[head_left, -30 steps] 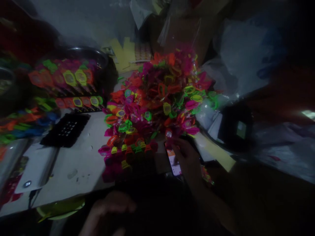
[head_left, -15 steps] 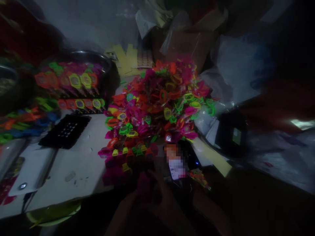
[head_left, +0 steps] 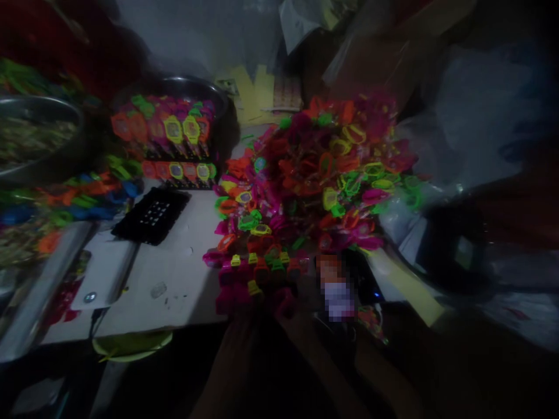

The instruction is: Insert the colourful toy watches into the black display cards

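Observation:
The light is dim and the picture blurred. My left hand (head_left: 239, 330) reaches to the table's front edge, against a block of pink plastic watches (head_left: 229, 299); its fingers are lost in the dark. Beside it, my right hand (head_left: 294, 326) has a pink watch (head_left: 286, 302) at its fingertips and appears closed on it. Just beyond both hands lie rows of watches with yellow, green and orange parts (head_left: 261, 269). Behind these rises a large heap of bright watches (head_left: 301, 174) in pink, orange, green and yellow.
Right of my hands lies a lit phone (head_left: 336, 291), its screen blurred out. On the left are a black tray (head_left: 152, 215), a white box-like device (head_left: 102, 270) and a rack of upright watches (head_left: 181, 169). Metal bowls (head_left: 74, 157) stand behind. Plastic bags (head_left: 476, 116) fill the right.
The view has swung left, so everything sits farther right. My hands, close together around a pink watch before, have parted; the left is now nearer the pink block, the pink watch by the right.

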